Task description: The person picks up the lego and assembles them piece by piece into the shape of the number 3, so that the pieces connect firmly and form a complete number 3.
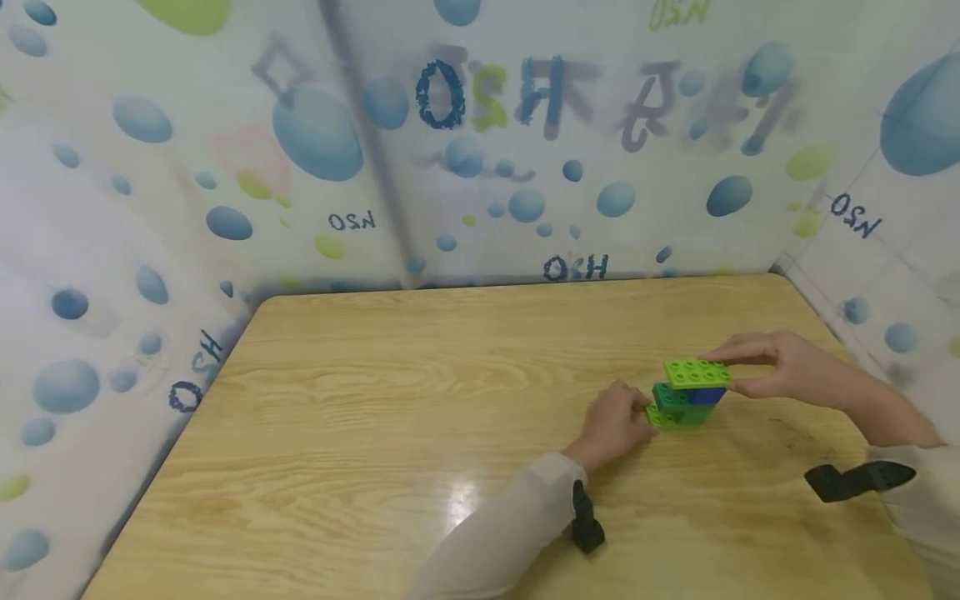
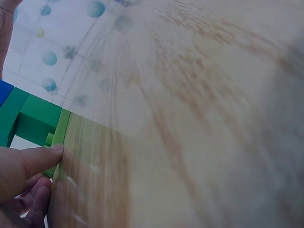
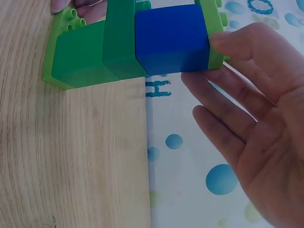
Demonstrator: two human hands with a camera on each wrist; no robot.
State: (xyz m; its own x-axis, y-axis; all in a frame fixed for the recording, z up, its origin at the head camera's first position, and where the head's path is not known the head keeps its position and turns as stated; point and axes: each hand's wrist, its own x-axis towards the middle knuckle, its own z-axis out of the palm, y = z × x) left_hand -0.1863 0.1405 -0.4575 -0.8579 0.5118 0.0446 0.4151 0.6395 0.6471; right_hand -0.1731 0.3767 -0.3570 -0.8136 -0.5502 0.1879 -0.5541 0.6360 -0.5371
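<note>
A small stack of toy building bricks stands on the table toward the right. At its bottom lies a light green studded plate point(image 3: 56, 76), its free end pinched between the thumb and fingers of my left hand point(image 1: 611, 423). Above that come a green brick point(image 3: 78, 56), a darker green brick point(image 3: 122, 40) that juts out to the left, and a blue brick point(image 3: 173, 38). Topping the stack is another light green studded plate point(image 1: 697, 375). My right hand point(image 1: 806, 371) grips this top plate by its edges, thumb on the near side and fingers on the far side.
The wooden table point(image 1: 390, 392) extends far to the left of the stack. Patterned sheets point(image 1: 480, 200) rise behind it and on both sides. Dark straps point(image 1: 588, 525) cross both sleeves near the wrists.
</note>
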